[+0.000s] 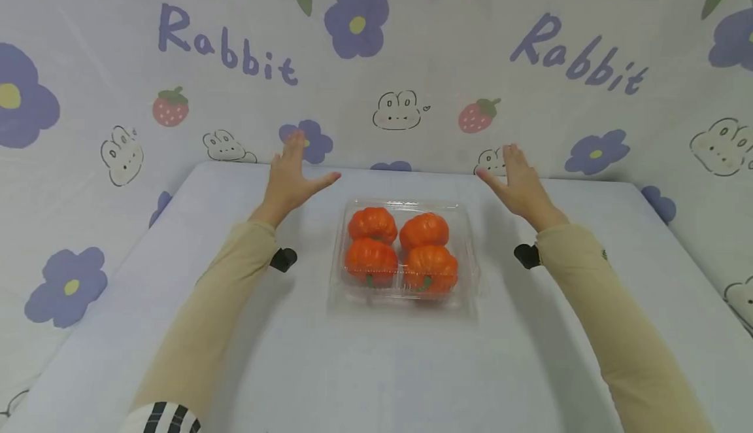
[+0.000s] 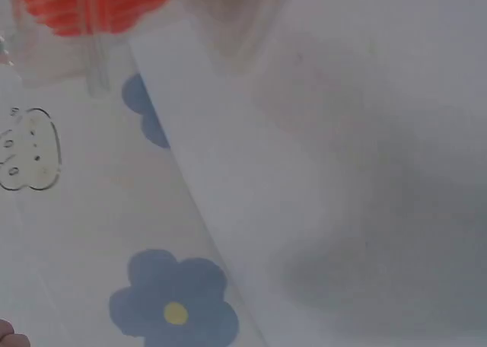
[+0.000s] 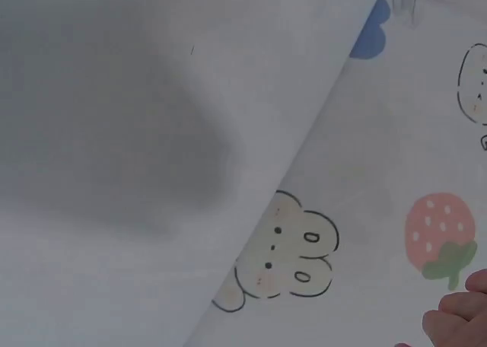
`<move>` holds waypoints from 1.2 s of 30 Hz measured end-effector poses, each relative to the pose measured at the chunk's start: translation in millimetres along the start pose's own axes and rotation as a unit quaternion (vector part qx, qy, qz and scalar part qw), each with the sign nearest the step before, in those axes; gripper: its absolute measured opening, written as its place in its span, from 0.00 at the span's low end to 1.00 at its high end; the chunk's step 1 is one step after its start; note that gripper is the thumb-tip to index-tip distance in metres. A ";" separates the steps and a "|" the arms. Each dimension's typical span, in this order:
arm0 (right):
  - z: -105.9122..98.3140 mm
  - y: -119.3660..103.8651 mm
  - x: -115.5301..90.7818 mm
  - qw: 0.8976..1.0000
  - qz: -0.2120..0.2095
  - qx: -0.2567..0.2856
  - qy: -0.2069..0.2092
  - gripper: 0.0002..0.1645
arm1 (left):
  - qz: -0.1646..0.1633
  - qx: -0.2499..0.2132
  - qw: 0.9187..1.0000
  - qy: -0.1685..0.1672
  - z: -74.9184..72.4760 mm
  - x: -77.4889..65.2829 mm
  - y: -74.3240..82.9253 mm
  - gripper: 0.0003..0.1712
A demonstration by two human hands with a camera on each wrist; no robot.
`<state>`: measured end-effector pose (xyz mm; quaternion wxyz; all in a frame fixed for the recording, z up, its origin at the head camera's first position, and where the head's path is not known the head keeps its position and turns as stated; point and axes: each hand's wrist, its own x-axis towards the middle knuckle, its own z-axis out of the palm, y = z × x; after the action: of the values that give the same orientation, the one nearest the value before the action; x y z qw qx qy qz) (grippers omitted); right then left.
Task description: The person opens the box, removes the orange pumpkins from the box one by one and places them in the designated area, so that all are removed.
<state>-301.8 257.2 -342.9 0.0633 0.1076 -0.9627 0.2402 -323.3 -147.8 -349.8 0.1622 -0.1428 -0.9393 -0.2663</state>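
A clear plastic clamshell box [image 1: 406, 292] sits on the white table between my two hands. Inside it are several small orange pumpkins [image 1: 372, 259], some with green stems showing. My left hand [image 1: 290, 178] is raised to the left of the box, fingers straight and thumb spread toward it. To the right of the box my right hand [image 1: 520, 188] mirrors that pose, holding nothing. Part of the box with an orange pumpkin [image 2: 103, 4] appears at the top of the left wrist view. Only fingertips of the right hand [image 3: 456, 320] show in the right wrist view.
The white table [image 1: 376, 367] ends at a back edge against a hanging cloth [image 1: 435, 47] printed with flowers, rabbits, strawberries and lettering. A black wrist camera [image 1: 284, 259] sits by the left wrist, and another black camera [image 1: 527, 256] by the right.
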 end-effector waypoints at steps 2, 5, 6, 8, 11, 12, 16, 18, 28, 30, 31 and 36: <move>0.1 -4.4 -6.0 1.000 -0.013 0.021 0.007 0.54 | 0.014 -0.054 0.998 0.024 -0.5 -4.0 4.5 0.57; 0.1 -11.6 -13.8 0.998 -0.034 0.045 0.027 0.51 | 0.029 -0.121 0.991 0.041 -2.2 -8.9 14.2 0.55; 0.2 -14.0 -16.3 0.997 -0.041 0.053 0.036 0.50 | 0.033 -0.138 0.989 0.041 -2.9 -10.2 18.0 0.55; 1.0 -18.7 -20.2 0.995 -0.059 0.064 0.055 0.49 | 0.041 -0.169 0.984 0.039 -4.3 -12.9 26.0 0.55; 4.1 -24.7 -25.3 0.991 -0.086 0.075 0.072 0.49 | 0.051 -0.198 0.978 0.035 -5.7 -18.3 36.5 0.57; 5.4 -26.3 -26.9 0.989 -0.097 0.078 0.075 0.49 | 0.054 -0.205 0.977 0.034 -5.8 -20.7 39.3 0.57; 9.8 -28.7 -34.8 0.986 -0.118 0.088 0.080 0.48 | 0.079 -0.235 0.968 0.034 -5.1 -31.2 47.0 0.59; 10.5 -28.4 -40.4 0.985 -0.125 0.093 0.081 0.47 | 0.092 -0.252 0.963 0.036 -4.1 -37.0 49.6 0.61; 5.7 -33.1 -73.2 0.969 -0.163 0.163 0.087 0.43 | 0.147 -0.383 0.912 0.025 -13.9 -81.9 69.3 0.58; 7.0 -34.1 -79.2 0.962 -0.170 0.190 0.095 0.42 | 0.160 -0.422 0.892 0.018 -15.7 -90.3 70.4 0.55; 8.5 -34.3 -81.9 0.958 -0.173 0.206 0.099 0.42 | 0.164 -0.435 0.885 0.016 -13.5 -93.2 67.1 0.53; 19.1 -37.6 -98.6 0.938 -0.193 0.272 0.097 0.41 | 0.181 -0.458 0.870 0.028 2.4 -108.3 47.5 0.48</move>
<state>-198.7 233.1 -359.9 0.1697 0.2804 -0.8105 0.4855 -208.8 -127.3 -371.4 0.1499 -0.3607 -0.6652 -0.6363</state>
